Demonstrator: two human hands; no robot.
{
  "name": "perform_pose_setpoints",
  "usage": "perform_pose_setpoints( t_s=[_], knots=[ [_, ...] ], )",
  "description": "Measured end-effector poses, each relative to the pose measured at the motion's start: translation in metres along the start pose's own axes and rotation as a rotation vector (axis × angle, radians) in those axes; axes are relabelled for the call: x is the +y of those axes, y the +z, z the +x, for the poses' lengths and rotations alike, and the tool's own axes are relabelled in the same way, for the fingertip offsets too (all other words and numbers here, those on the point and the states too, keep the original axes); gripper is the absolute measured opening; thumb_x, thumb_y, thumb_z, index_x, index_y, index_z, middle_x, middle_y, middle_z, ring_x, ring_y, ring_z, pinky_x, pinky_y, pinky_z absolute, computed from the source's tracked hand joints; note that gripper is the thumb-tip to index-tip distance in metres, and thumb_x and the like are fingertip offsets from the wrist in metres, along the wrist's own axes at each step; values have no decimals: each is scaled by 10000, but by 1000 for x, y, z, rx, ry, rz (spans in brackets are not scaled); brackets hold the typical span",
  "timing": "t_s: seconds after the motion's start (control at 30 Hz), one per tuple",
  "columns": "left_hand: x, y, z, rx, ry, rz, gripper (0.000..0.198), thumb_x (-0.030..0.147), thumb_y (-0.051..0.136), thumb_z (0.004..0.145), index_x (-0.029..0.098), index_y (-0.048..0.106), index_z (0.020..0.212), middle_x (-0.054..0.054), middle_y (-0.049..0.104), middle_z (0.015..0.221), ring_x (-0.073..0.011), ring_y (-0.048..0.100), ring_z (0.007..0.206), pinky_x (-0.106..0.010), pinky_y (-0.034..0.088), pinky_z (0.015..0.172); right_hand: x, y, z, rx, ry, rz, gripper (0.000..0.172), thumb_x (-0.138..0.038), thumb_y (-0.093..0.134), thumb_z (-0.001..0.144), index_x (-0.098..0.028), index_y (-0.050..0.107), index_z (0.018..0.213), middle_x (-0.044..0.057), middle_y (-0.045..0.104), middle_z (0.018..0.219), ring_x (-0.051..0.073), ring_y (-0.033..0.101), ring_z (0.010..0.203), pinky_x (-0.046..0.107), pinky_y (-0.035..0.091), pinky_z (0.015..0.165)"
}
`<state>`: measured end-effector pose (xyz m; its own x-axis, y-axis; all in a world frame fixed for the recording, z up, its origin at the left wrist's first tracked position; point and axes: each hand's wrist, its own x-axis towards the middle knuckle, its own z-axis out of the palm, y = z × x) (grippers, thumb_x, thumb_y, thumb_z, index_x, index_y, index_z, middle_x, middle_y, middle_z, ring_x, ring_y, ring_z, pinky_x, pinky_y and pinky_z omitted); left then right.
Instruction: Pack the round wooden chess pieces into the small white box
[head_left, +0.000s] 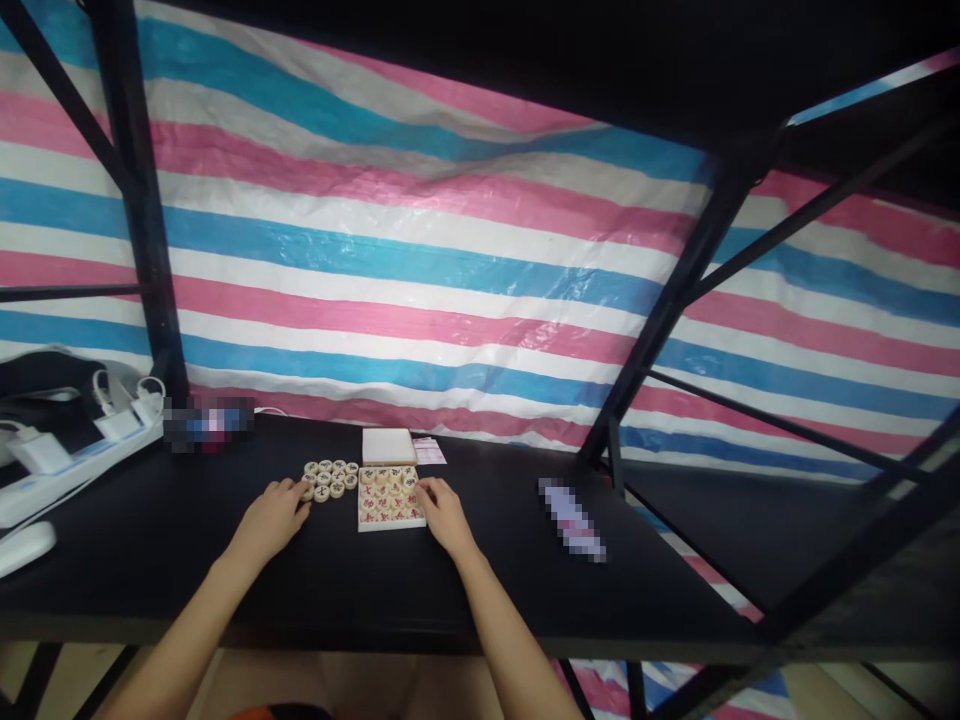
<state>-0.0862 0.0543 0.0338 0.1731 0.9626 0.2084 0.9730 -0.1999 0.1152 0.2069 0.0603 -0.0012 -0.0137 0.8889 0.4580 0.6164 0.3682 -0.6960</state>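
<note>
At the left, the loose cluster of round game pieces (324, 478) is met at its near-left edge by the left hand (274, 513), its fingers loosely curved, the thumb held a little apart. Across on the right, the white box (392, 526), stocked with rows of pieces, is touched at its right side by the right hand (447, 512), fingers bent and drawn close together; whether a piece is pinched there cannot be told. Behind the box, a shallow lid (387, 446) is seen.
</note>
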Motion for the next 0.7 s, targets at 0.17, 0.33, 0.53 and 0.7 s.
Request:
perform_pose_setpoints(
  t_s=[0.17, 0.33, 0.53, 0.7],
  knots=[
    [-8, -4, -6, -16, -41, -43, 228, 243, 451, 883, 193, 616, 1030, -93, 639, 971, -251, 592, 921, -314, 439, 733, 2, 1, 1, 1, 3, -11, 230, -308, 450, 876, -203, 655, 876, 38, 618, 834, 174, 596, 796, 279, 455, 758],
    [18, -26, -11, -27, -106, -207, 150, 288, 490, 863, 236, 609, 937, -47, 674, 925, -223, 631, 857, -254, 402, 632, 2, 1, 1, -2, -4, -7, 207, -286, 467, 863, -205, 657, 884, 38, 615, 833, 179, 596, 796, 284, 460, 754],
    [93, -12, 25, 60, 210, -305, 132, 255, 515, 833, 204, 637, 844, -58, 670, 821, -222, 620, 803, -268, 404, 659, 2, 0, 0, -25, -30, -14, 224, -200, 454, 846, -226, 664, 918, 44, 600, 924, 175, 593, 854, 287, 455, 809],
    [114, 11, 48, 64, 338, -327, 166, 202, 528, 819, 193, 694, 801, -67, 675, 846, -230, 591, 909, -292, 420, 788, 4, 1, 0, -25, -30, -22, 244, -163, 452, 821, -215, 666, 924, 52, 591, 941, 179, 599, 858, 290, 456, 819]
  ],
)
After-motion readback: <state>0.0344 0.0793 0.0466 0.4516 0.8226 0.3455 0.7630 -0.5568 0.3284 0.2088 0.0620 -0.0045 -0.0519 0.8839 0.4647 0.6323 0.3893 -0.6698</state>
